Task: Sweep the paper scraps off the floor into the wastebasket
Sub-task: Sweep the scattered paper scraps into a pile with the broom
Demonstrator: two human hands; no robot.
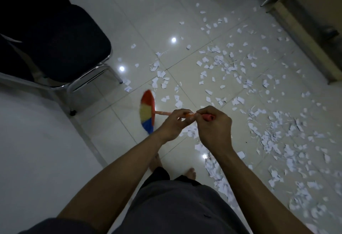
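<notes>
A broom with a red, yellow and blue brush head (147,112) and an orange handle (163,113) points left over the tiled floor. My left hand (173,124) grips the handle lower down, and my right hand (215,128) grips its red top end. White paper scraps (273,128) lie scattered across the floor, thickest to the right of my hands and thinner ahead of the brush. No wastebasket is in view.
A black padded chair (61,46) on chrome legs (87,78) stands at the left. A white wall (37,150) runs along the lower left. A beige cabinet or desk (312,30) stands at the upper right. My bare feet (191,172) are below my hands.
</notes>
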